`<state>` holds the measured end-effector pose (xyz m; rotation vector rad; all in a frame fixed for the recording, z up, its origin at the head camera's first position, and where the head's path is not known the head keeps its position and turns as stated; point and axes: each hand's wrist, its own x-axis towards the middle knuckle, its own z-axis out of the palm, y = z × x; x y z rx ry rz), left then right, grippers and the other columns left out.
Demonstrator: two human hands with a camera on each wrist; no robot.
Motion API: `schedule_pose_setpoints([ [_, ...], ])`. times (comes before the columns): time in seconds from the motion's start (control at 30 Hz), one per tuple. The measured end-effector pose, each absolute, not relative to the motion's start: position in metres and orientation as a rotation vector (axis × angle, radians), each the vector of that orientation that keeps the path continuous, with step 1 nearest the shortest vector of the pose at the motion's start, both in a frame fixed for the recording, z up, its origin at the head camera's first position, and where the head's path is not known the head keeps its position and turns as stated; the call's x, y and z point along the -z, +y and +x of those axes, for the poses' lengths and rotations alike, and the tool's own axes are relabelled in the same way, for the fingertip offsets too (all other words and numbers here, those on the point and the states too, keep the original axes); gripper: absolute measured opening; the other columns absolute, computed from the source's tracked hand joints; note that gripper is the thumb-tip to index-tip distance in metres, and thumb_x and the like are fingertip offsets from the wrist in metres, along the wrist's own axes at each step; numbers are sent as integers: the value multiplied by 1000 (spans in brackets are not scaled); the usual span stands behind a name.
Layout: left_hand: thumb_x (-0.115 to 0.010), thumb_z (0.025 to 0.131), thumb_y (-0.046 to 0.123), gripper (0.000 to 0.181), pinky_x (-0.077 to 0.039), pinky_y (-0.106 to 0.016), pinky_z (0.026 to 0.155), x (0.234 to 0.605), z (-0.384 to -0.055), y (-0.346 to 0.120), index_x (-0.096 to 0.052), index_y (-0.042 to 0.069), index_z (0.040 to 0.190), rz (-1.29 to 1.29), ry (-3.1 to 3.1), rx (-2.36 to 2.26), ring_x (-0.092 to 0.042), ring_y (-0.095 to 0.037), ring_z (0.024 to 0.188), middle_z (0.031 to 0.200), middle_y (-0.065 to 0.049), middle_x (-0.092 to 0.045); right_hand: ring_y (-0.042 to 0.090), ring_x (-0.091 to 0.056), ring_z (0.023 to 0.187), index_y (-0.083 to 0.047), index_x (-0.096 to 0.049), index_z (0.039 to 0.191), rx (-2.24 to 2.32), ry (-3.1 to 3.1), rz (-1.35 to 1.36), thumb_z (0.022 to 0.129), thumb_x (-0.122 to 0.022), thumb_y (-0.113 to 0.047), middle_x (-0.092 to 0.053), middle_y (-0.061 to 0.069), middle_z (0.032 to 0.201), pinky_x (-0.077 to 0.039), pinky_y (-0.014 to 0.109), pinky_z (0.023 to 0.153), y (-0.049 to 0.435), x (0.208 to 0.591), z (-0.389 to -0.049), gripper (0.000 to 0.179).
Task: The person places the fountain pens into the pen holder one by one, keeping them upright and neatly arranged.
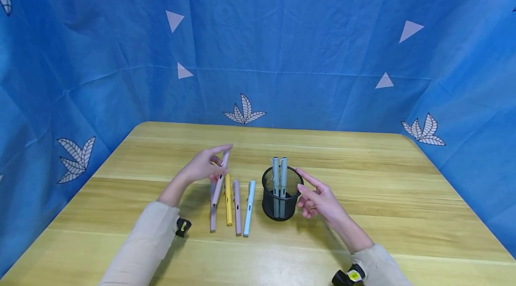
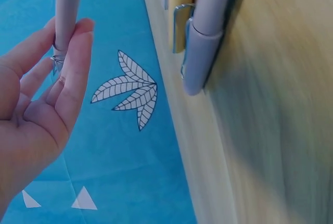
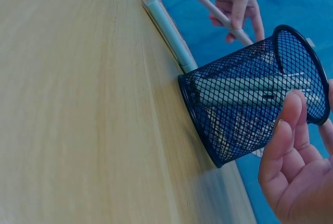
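My left hand (image 1: 205, 165) pinches a light purple pen (image 1: 219, 187) between thumb and fingers, its lower end over the row of pens on the table. In the left wrist view this pen (image 2: 67, 13) stands nearly in line with the fingers. Next to it lie a purple pen (image 1: 212, 218), a yellow pen (image 1: 228, 201), another purple pen (image 1: 238, 210) and a light blue pen (image 1: 248, 212). My right hand (image 1: 320, 198) holds the black mesh pen holder (image 1: 271, 207) at its right rim, thumb and index finger spread. Two grey-green pens (image 1: 283, 176) stand upright inside, clips facing left.
The light wooden table (image 1: 383, 187) extends around the pens and the holder. Behind it hangs a blue cloth (image 1: 322, 44) with leaf and triangle prints. A black wrist device (image 1: 183, 227) sits at the left sleeve and another (image 1: 348, 275) at the right.
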<state>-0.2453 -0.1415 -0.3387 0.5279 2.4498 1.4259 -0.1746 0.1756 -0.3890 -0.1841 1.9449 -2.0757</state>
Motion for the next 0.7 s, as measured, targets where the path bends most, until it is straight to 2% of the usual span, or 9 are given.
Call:
schedule_pose_setpoints([
  [0.27, -62, 81, 1, 62, -53, -42, 59, 335, -247, -133, -38, 15, 136, 566, 2481, -1439, -59, -23, 62, 88, -15, -56, 12, -53, 44, -20, -25, 142, 2076, 1938, -177, 89, -55, -29, -58, 6, 61, -45, 22, 42, 175, 388, -174, 61],
  [0.4, -64, 81, 3, 62, -52, -46, 60, 335, -248, -129, -39, 15, 136, 600, 2498, -1454, -58, -22, 60, 85, -14, -57, 12, -53, 44, -20, -24, 142, 2082, 1925, -173, 90, -54, -28, -58, 5, 60, -45, 22, 42, 176, 389, -174, 61],
  [0.53, -66, 80, 5, 63, -53, -44, 59, 333, -247, -126, -40, 15, 136, 622, 2517, -1471, -58, -23, 58, 84, -13, -59, 12, -53, 44, -20, -24, 142, 2091, 1916, -176, 90, -54, -28, -58, 5, 60, -45, 21, 42, 176, 389, -174, 61],
  [0.7, -67, 80, 7, 62, -53, -43, 58, 330, -245, -119, -40, 15, 135, 634, 2527, -1487, -60, -29, 61, 85, -12, -60, 11, -53, 44, -18, -23, 143, 2091, 1912, -198, 90, -54, -28, -58, 4, 60, -45, 21, 42, 176, 390, -175, 62],
])
